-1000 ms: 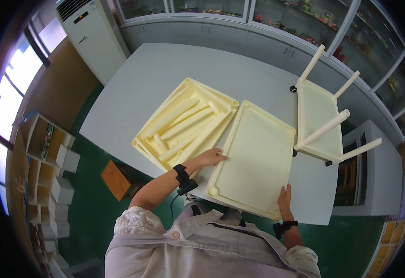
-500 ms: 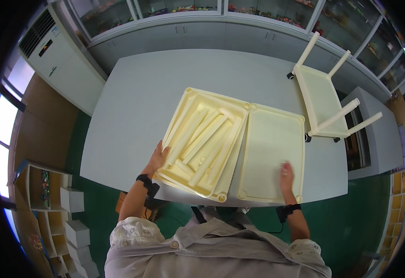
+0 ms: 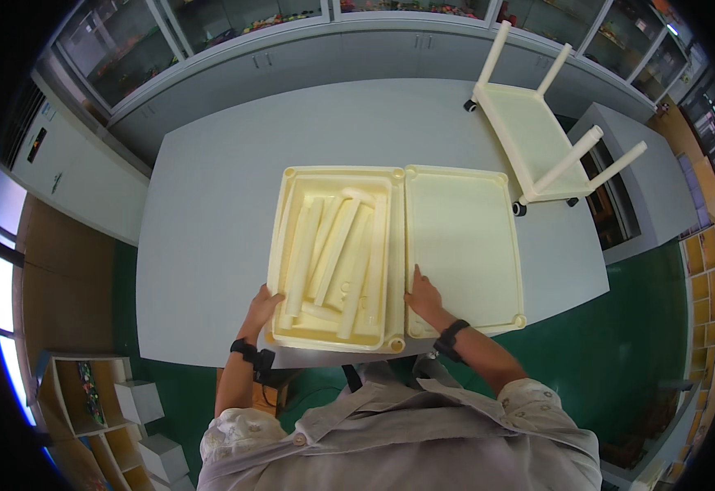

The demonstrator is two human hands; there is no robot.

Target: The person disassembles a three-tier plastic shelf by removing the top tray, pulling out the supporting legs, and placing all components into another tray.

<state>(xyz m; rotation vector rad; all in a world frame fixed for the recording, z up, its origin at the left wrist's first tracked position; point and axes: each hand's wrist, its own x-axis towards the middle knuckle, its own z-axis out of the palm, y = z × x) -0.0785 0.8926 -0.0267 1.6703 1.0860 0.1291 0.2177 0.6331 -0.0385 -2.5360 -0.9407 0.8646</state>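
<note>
Currently, left hand [image 3: 265,307]: at the near end of the left tray's outer edge, thumb over the rim, fingers bent along the outside; closed on it, with little opening.
Left forearm: rises from the lower edge, nearly straight, black band and device [image 3: 252,354] at the wrist.
Right hand [image 3: 425,299]: on the near part of the right tray's left rim, index finger extended forward, thumb toward the seam between the trays; cannot tell whether the rim is pinched, the palm side being hidden.
Right forearm: slants inward from the elbow, out to the right.
Left tray [image 3: 341,172]: pale yellow, flat on the table [image 3: 210,237] before the person; a second pale edge shows along its right side.
Left tray contents: several pale tubes [image 3: 338,252] lying roughly lengthwise, shorter ones crosswise at both ends, small round bits between.
Right tray [image 3: 464,237]: just beside the left one; shallow, bare inside, round corner sockets.
Legged tray [image 3: 529,135]: far right of table, four legs up, black casters [image 3: 519,209] below.
</note>
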